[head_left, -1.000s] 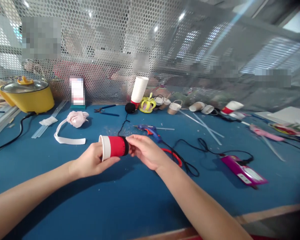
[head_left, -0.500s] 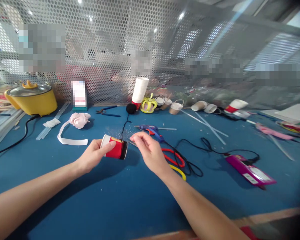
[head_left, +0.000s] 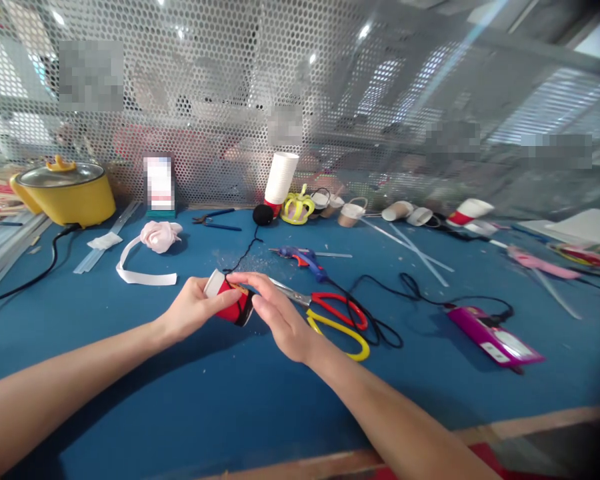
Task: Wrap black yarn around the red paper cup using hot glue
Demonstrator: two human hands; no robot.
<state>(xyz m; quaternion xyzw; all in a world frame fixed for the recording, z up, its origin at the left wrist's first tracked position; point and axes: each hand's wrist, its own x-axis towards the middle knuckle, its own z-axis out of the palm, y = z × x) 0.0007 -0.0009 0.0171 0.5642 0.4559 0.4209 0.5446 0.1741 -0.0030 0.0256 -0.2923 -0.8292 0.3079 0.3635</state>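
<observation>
My left hand (head_left: 193, 308) is closed around a red paper cup (head_left: 229, 301) with a white rim, held on its side just above the blue table (head_left: 260, 400). Black yarn wraps the cup's bottom end. A black yarn strand (head_left: 247, 251) runs from the cup back to a black yarn ball (head_left: 263, 214). My right hand (head_left: 273, 312) lies against the cup's bottom end, fingers stretched out over the cup, fingertips touching the yarn on top. Red and yellow scissors (head_left: 333, 315) lie just right of my right hand.
A blue glue gun (head_left: 303, 257) with a black cord lies behind the scissors. A pink ribbon flower with white band (head_left: 153, 243), a yellow pot (head_left: 65, 191), a stack of white cups (head_left: 280, 177), small decorated cups (head_left: 350, 213), glue sticks (head_left: 410, 247) and a magenta packet (head_left: 495, 337) lie around. Perforated metal screen behind.
The cup has tilted and sunk a little toward the table. My right hand moved from a pinch beside the cup's bottom to lying flat over it. The scissors are now uncovered.
</observation>
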